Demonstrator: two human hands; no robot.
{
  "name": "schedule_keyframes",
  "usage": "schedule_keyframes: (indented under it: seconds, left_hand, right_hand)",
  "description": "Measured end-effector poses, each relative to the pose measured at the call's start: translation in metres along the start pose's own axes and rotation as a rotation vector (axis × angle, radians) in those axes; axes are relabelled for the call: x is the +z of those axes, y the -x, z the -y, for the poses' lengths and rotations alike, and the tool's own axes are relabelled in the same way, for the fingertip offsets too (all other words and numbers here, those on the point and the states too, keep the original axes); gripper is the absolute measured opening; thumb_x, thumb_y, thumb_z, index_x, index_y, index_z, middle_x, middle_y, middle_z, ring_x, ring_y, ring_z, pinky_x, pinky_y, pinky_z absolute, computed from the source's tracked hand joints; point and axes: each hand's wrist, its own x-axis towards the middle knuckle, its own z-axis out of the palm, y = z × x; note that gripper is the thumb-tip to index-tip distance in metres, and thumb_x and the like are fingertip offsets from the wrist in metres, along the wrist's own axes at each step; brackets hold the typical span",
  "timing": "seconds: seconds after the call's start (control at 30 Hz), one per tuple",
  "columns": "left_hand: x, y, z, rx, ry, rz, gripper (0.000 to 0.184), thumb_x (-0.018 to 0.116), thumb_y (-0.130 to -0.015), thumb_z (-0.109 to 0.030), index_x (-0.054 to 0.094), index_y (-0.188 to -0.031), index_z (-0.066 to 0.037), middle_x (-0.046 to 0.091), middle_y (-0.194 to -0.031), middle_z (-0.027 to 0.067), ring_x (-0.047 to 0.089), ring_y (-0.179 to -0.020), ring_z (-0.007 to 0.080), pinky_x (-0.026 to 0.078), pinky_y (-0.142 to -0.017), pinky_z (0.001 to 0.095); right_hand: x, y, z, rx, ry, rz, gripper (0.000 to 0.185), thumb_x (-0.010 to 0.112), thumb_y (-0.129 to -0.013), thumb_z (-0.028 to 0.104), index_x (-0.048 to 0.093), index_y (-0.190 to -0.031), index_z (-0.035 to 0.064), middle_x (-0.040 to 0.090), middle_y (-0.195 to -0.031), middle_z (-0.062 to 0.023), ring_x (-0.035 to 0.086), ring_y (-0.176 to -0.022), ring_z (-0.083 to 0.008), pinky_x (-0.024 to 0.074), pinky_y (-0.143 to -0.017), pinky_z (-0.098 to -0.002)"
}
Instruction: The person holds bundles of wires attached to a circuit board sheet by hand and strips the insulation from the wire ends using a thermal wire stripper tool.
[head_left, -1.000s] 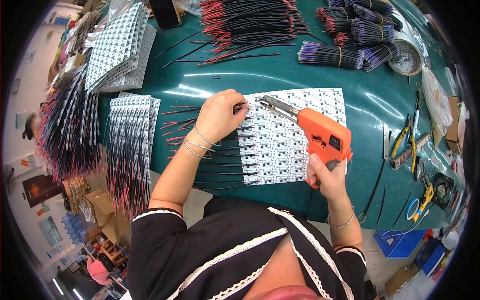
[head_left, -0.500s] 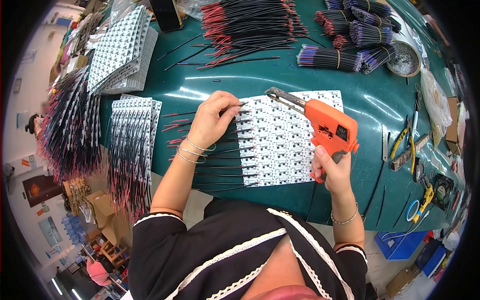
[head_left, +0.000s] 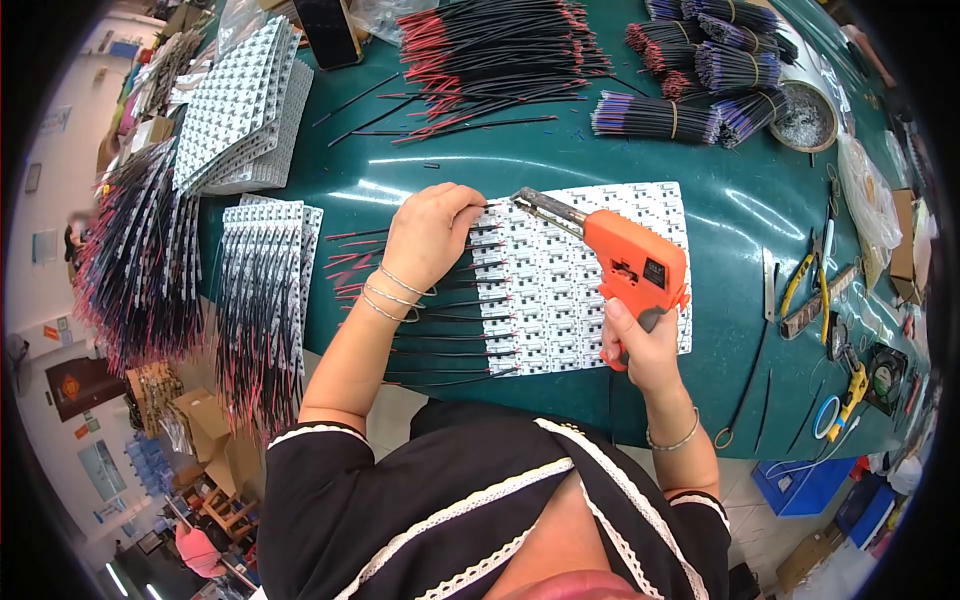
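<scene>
My right hand (head_left: 642,345) is wrapped round the handle of an orange soldering gun (head_left: 635,258). The gun's metal tip points left and meets the top left corner of a white circuit board panel (head_left: 585,275). Fingers of my left hand (head_left: 432,232) are pinched at that same corner, on a thin black wire (head_left: 488,206) whose end lies at the panel's edge beside the tip. Below it, several black wires with red ends stick out leftward from the panel's left edge. My left palm and wrist hide part of these wires.
Loose black-and-red wires (head_left: 500,60) lie at the back of the green table (head_left: 740,290). Tied wire bundles (head_left: 655,117) and a bowl (head_left: 806,115) stand back right. Left are stacked panels (head_left: 240,110) and wired panels (head_left: 262,290). Pliers (head_left: 798,280) and a cutter (head_left: 850,405) lie right.
My right hand has moved the soldering gun left and slightly down, bringing its tip to the panel's corner near my left fingers. My left hand has barely shifted.
</scene>
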Motion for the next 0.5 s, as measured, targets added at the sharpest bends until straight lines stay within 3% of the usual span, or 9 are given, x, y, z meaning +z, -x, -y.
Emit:
schedule_keyframes:
  seconds: [0.1,0.2,0.3,0.5]
  left_hand:
    - [-0.002,-0.002,-0.005,-0.125,0.115,0.047,0.003,0.06,-0.075,-0.006,0.059,-0.077,-0.004,0.06,-0.073,0.0085,0.058,-0.072,0.0273,0.046,-0.063,0.0353]
    - [-0.002,-0.005,-0.006,-0.121,0.057,0.073,0.003,0.06,-0.074,-0.007,0.058,-0.075,-0.005,0.06,-0.072,0.0074,0.058,-0.073,0.0268,0.045,-0.065,0.0357]
    - [0.003,-0.005,0.003,-0.013,-0.01,0.051,0.004,0.062,-0.074,-0.008,0.06,-0.076,-0.004,0.059,-0.069,0.0068,0.056,-0.064,0.0214,0.044,-0.057,0.0309]
    - [0.004,-0.005,0.004,0.002,-0.065,0.054,0.004,0.062,-0.074,-0.008,0.06,-0.076,-0.005,0.059,-0.068,0.0054,0.056,-0.066,0.0227,0.044,-0.062,0.0326]
  right_hand:
    - [0.001,0.001,0.001,0.01,0.024,-0.003,0.022,0.057,-0.086,0.015,0.05,-0.097,-0.003,0.045,-0.051,-0.0007,0.042,-0.038,-0.0076,0.037,-0.037,-0.0213]
    - [0.003,0.001,-0.001,0.024,0.032,-0.008,0.02,0.057,-0.086,0.015,0.05,-0.094,-0.0023,0.046,-0.051,-0.0007,0.043,-0.038,-0.0076,0.0371,-0.037,-0.0212]
    - [0.007,0.0,-0.004,-0.002,0.03,-0.008,0.019,0.057,-0.086,0.015,0.05,-0.092,-0.0014,0.047,-0.052,-0.001,0.043,-0.038,-0.0078,0.037,-0.037,-0.021]
    - [0.011,0.001,-0.005,-0.013,0.03,-0.021,0.017,0.057,-0.085,0.015,0.05,-0.09,-0.0003,0.048,-0.052,-0.0013,0.044,-0.038,-0.008,0.0365,-0.037,-0.021]
